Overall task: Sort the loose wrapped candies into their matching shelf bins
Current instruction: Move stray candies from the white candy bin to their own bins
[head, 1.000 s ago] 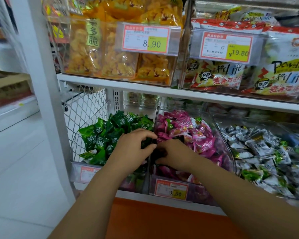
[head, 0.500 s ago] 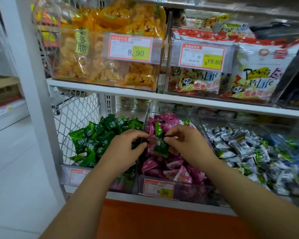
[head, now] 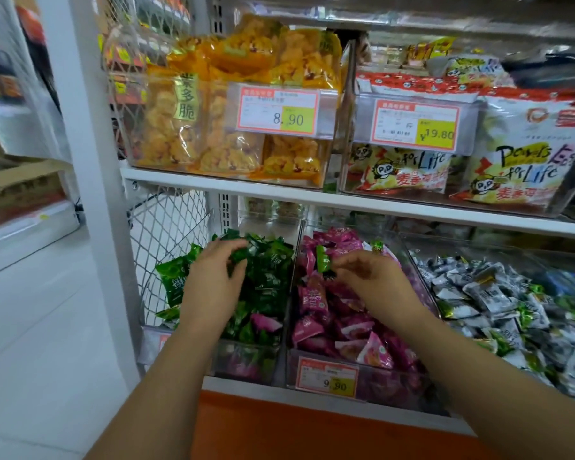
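Head view, lower shelf of a shop fixture. The right hand (head: 375, 280) pinches one green wrapped candy (head: 322, 258) between thumb and forefinger. The grip is closed narrowly on the candy's lower end and the other fingers are loosely curled. The candy stands nearly upright, its long axis vertical with a slight lean and its free crimped end pointing up toward the shelf board (head: 312, 197). It hangs above the rear left part of the pink-candy bin (head: 389, 383), just beside the divider shared with the green-candy bin (head: 246, 360).

The right forearm enters from the lower right and the wrist is roughly level over the pink candies (head: 316, 300).

The left hand (head: 213, 283) lies palm down over the green candies (head: 269, 270), fingers spread and bent, their tips touching the wrappers at the top of the heap. Whether this grip has hold of a piece cannot be told. The left forearm rises from the lower edge, roughly parallel to the right.

Mis-sorted pieces are visible: a stray pink candy (head: 266, 322) near the front of the green-candy bin, and a second green wrapper (head: 377, 246) at the back of the pink heap. A price tag (head: 327, 378) reading 9.90 is fixed to the pink-candy bin's front wall.
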